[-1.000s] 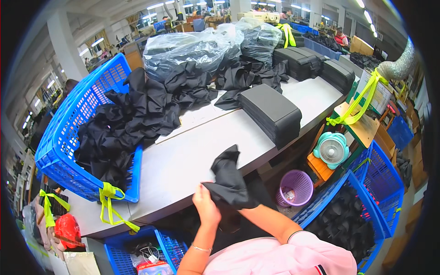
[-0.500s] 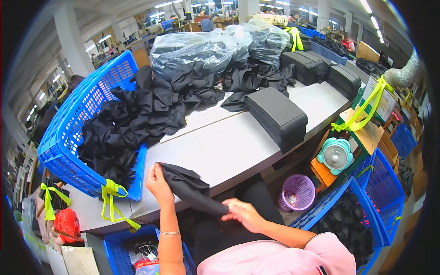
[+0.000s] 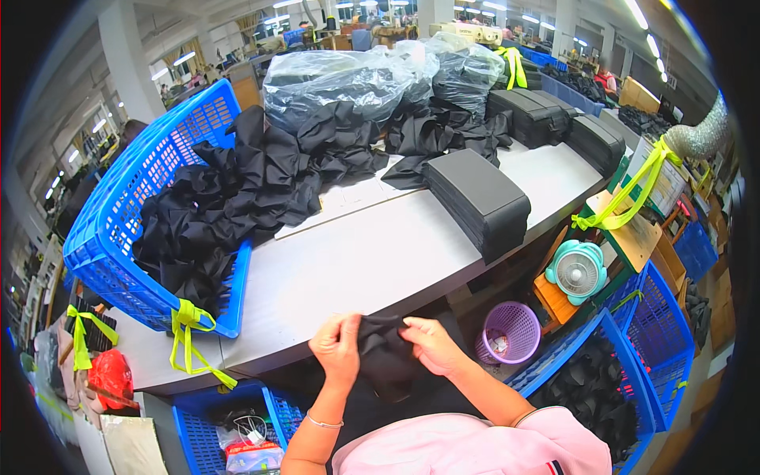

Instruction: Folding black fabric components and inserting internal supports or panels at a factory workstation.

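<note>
A piece of black cloth (image 3: pixel 381 342) hangs between my hands, just off the table's near edge and above my lap. My left hand (image 3: pixel 338 345) is closed on its upper left corner, while my right hand (image 3: pixel 430 345) pinches the upper right corner. The cloth's lower part merges with dark clothing beneath, so its bottom edge cannot be made out. Beyond my hands, a neat stack of black folded pieces (image 3: pixel 479 198) stands on the white table (image 3: pixel 356 257). A heap of crumpled black cloth (image 3: pixel 229 198) spills out of a tipped blue crate (image 3: pixel 119 245) at the left.
Plastic-wrapped bundles (image 3: pixel 340 87) and further black stacks (image 3: pixel 530 115) line the far side. Below the table at right are a purple basket (image 3: pixel 511 331), a turquoise fan (image 3: pixel 578 271) and a blue crate of black pieces (image 3: pixel 590 380). Another blue crate (image 3: pixel 194 419) sits at lower left.
Both hands have come in front of my body, the left moving right and down, the right slightly up. The cloth, stretched slantwise before, now hangs between them. My right hand's grip has shifted.
</note>
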The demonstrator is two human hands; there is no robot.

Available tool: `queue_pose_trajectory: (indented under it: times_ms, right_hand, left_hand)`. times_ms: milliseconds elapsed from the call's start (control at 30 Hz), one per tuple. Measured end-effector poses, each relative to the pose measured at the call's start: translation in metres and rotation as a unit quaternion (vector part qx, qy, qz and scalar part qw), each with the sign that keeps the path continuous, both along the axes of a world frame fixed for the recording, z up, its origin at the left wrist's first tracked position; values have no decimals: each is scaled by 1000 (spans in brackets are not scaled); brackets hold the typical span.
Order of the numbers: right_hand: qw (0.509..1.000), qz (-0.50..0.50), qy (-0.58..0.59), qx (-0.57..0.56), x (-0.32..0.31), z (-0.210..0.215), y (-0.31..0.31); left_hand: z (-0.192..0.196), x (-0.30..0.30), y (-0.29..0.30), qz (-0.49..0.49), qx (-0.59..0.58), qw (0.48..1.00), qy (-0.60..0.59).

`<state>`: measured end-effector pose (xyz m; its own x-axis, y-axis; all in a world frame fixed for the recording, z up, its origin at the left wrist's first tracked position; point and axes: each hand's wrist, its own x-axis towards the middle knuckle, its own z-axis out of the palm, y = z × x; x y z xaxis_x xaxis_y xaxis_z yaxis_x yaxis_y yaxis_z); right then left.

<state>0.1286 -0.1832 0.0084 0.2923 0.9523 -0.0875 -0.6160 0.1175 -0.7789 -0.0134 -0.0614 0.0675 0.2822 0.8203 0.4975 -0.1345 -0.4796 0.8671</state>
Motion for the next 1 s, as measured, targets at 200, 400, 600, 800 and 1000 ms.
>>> queue_pose_trajectory:
  times_ms: [200, 400, 600, 800, 1000]
  right_hand:
    - [998, 34, 49, -14, -13, 33, 10]
    - [939, -98, -328, 3, 5, 24, 38]
    - [945, -61, -321, 0, -24, -46, 45]
    - [943, -115, -313, -19, -16, 25, 15]
    - [783, -331, -472, -234, 28, 0, 33]
  left_hand:
    - [-34, 0, 28, -172, -434, 882, -60]
    - [12, -9, -38, -323, -588, 734, -102]
    - [-36, -27, -37, -624, -488, 609, 42]
    - [-31, -24, -29, -461, -503, 715, -154]
    - [-16, -6, -50, -384, -343, 857, 7]
